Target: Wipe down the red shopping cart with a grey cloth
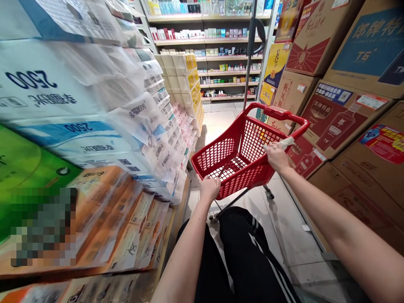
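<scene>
Nearest are the person's black trousers (243, 256) with white side stripes, and both bare forearms reach forward from them. The left hand (210, 188) is closed over the near rim of a red plastic shopping basket (240, 158), its fingers curled around the lattice edge. The right hand (277, 156) is clamped on the basket's right rim, towards the far corner, with a white strip of paper or cloth (286, 142) showing beyond the fingers; what that strip is cannot be told. The basket rides on a low metal cart frame (235, 201) with small casters (268, 193) over a pale tile floor (284, 227), and a red hoop handle (277, 112) arcs across its far end. Its wire-grid bottom shows through the red lattice. Along the left side of the aisle, orange-printed packs of paper goods (123, 223) lie low on a wooden shelf edge (178, 210), partly beside a pixelated patch, and big plastic-wrapped tissue bales marked 2500 (66, 101) rise above them. Along the right side, printed cardboard liquor cartons (337, 113) are stacked high. A black upright pole (252, 46) stands just past the basket, and at the far end of the aisle, shelves of small boxed and bottled goods (205, 54) line the wall.
</scene>
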`<state>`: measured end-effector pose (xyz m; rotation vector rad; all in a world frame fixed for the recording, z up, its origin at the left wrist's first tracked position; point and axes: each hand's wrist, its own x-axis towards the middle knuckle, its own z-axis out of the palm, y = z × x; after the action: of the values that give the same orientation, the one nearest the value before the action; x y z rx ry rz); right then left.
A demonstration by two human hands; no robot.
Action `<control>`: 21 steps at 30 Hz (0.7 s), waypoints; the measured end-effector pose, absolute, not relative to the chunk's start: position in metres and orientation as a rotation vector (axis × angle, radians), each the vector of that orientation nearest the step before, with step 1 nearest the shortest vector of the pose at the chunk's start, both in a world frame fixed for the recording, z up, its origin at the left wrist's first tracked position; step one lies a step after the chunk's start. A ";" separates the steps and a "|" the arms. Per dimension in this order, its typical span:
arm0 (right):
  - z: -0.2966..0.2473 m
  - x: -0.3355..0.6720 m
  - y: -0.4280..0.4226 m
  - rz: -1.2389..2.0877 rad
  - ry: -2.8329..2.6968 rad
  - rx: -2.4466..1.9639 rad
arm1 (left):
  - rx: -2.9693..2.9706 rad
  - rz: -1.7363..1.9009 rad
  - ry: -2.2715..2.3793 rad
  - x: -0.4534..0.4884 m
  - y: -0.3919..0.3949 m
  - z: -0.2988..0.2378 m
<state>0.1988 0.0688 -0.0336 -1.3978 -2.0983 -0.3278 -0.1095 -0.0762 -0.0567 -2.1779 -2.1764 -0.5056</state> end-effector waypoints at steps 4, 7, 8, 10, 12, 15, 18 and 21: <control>-0.055 0.139 0.019 -0.272 -2.082 -1.349 | -2.202 -0.513 -2.151 -0.111 -0.076 -0.060; -0.055 0.127 -0.002 -0.262 -2.265 -1.218 | -2.201 -0.553 -2.127 -0.114 -0.079 -0.061; -0.053 0.130 -0.003 -0.269 -2.355 -1.157 | -2.195 -0.574 -2.126 -0.115 -0.080 -0.060; -0.044 0.148 0.003 -0.290 -2.541 -1.034 | -2.183 -0.613 -2.141 -0.116 -0.081 -0.060; -0.033 0.174 0.017 -0.320 -2.670 -0.980 | -2.188 -0.628 -2.153 -0.117 -0.082 -0.059; -0.016 0.214 0.041 -0.431 -2.596 -1.181 | -2.209 -0.625 -2.159 -0.115 -0.081 -0.059; -0.006 0.236 0.057 -0.547 -2.576 -1.259 | -2.210 -0.637 -2.163 -0.112 -0.079 -0.060; -0.004 0.236 0.065 -0.606 -2.650 -1.196 | -2.212 -0.659 -2.152 -0.110 -0.078 -0.061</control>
<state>0.2362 0.0648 -0.0039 -1.1960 -2.6498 -0.6059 -0.1096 -0.0775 -0.0606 -2.2120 -2.1521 -0.6593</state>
